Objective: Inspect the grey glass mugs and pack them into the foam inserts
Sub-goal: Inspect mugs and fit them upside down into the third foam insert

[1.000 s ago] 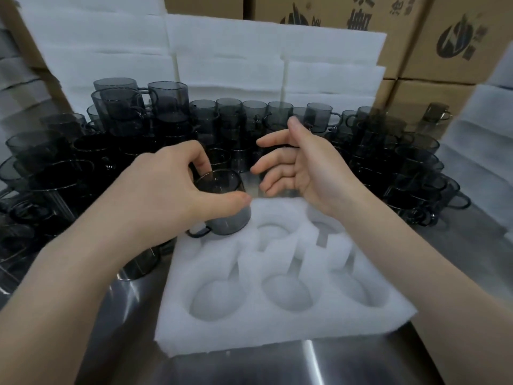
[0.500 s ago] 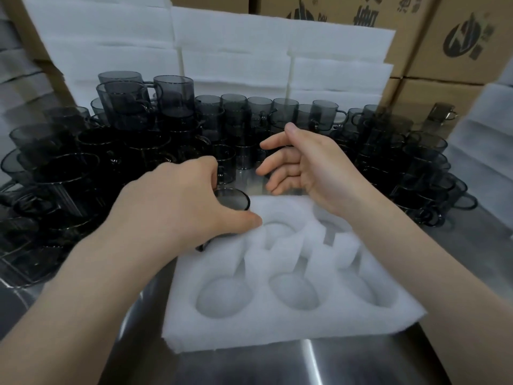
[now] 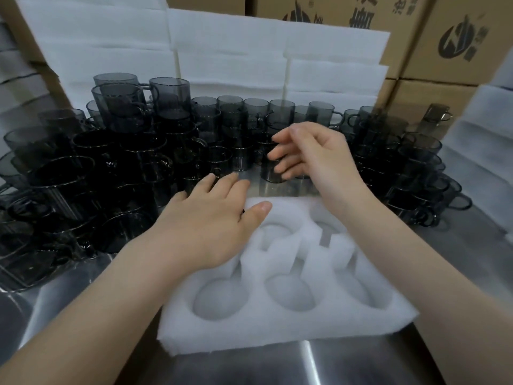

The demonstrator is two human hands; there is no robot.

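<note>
As the mug [image 3: 268, 175] just beyond the spread right grip [image 3: 319, 162] is brittle, slick glass, I'd clasp its wall; the left grip [image 3: 205, 223] lies flat, fingers straight.

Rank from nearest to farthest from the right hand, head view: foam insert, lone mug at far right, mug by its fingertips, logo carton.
From the right hand:
1. Mug by its fingertips, just left.
2. Foam insert, below the wrist.
3. Lone mug, far right.
4. Logo carton, top right, behind.

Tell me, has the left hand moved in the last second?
Yes. The left hand has come down onto the far-left pocket of the foam insert, its fingers now flattened over it instead of curled above.
</note>
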